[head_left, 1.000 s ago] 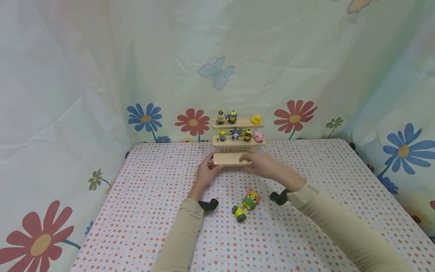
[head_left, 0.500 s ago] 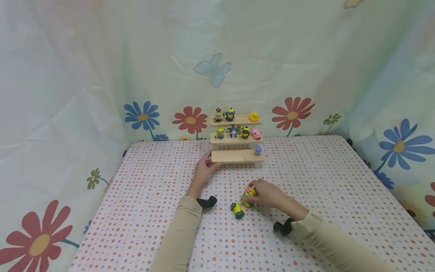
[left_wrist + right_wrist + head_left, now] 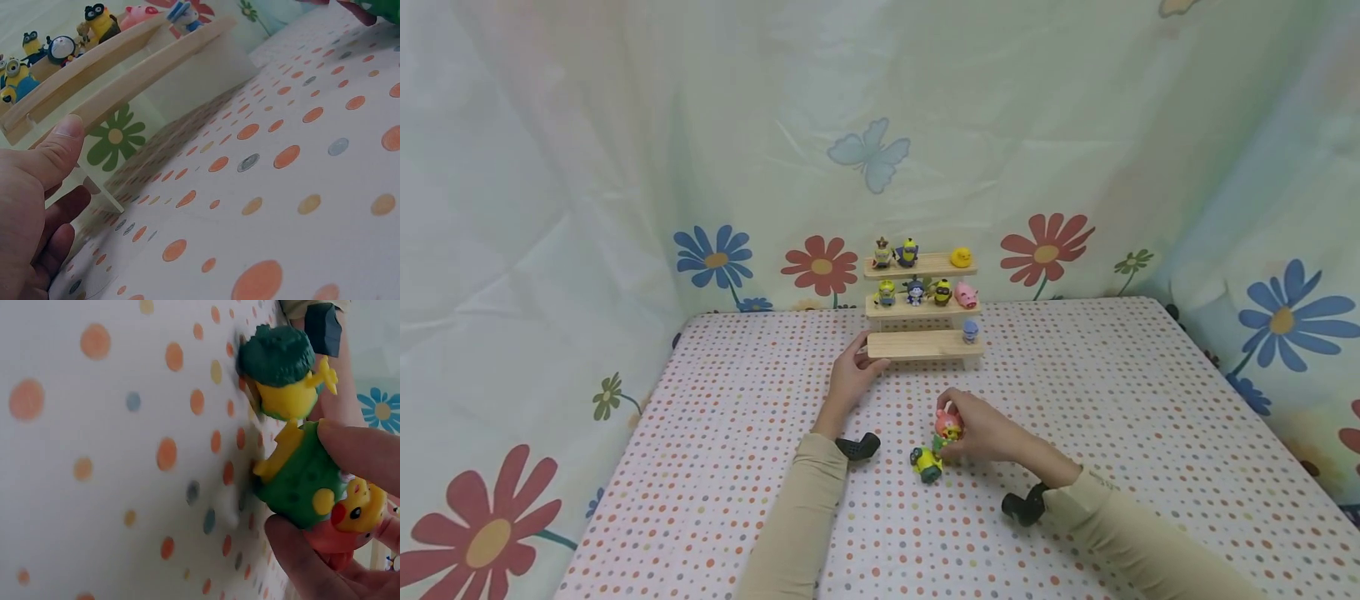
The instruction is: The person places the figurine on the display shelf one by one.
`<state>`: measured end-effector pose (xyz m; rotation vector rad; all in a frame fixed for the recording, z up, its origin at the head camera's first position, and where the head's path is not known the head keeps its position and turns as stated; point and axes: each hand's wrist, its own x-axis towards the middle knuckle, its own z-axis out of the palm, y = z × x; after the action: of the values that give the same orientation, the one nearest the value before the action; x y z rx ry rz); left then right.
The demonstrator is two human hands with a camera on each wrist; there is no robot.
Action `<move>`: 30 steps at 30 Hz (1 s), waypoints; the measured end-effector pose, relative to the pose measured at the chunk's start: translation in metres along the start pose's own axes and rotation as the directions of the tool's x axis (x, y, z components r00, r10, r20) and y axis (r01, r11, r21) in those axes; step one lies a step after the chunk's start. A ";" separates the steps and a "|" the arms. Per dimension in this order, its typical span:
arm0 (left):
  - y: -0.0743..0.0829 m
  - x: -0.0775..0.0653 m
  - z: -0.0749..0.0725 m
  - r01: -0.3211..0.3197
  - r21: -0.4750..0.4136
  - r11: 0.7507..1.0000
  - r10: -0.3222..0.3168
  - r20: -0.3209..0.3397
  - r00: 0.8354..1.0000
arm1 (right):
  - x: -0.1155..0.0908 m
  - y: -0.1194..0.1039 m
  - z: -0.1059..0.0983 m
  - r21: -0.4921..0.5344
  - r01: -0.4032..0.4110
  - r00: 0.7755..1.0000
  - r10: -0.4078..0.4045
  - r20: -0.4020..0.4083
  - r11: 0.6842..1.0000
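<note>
My right hand (image 3: 988,429) pinches a toy figurine (image 3: 306,481) with a green body, a yellow face with a red cheek and a pink hood. Right beside it on the table lies a yellow toy figurine with a dark green end (image 3: 927,464), also seen in the right wrist view. At the left end of a three-tier wooden display shelf (image 3: 913,344), my left hand (image 3: 850,379) grips the lowest board. In the left wrist view its thumb (image 3: 69,128) presses the board's front edge, with the other fingers curled below.
A small blue figurine (image 3: 970,332) stands at the lowest board's right end. Several minion figurines, a pink pig (image 3: 966,295) and a yellow duck (image 3: 960,257) occupy the upper tiers. Dark wrist-camera mounts (image 3: 1024,505) project from both wrists over the dotted tablecloth (image 3: 737,433).
My right hand came back from the lowest board to the pink-hooded figurine, took hold of it and turned it. The blue figurine came into sight. My left hand stayed on the shelf.
</note>
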<state>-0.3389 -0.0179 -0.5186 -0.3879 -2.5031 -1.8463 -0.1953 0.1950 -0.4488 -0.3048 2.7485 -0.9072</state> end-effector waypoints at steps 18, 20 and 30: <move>0.000 0.000 -0.001 -0.016 -0.019 1.000 0.016 0.013 1.000 | 0.046 -0.053 -0.135 -0.242 0.118 0.916 -0.200 -0.348 0.963; 0.000 0.001 0.000 -0.014 -0.013 1.000 0.014 0.013 1.000 | 0.059 -0.059 -0.156 -0.279 0.119 0.898 -0.223 -0.380 0.953; -0.004 0.003 -0.001 -0.012 -0.016 1.000 0.012 0.008 1.000 | 0.125 -0.061 -0.199 -0.302 0.081 0.920 -0.188 -0.344 0.950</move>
<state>-0.3425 -0.0188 -0.5214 -0.4111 -2.4869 -1.8661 -0.3624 0.2240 -0.2753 -0.4172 3.2518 -0.6516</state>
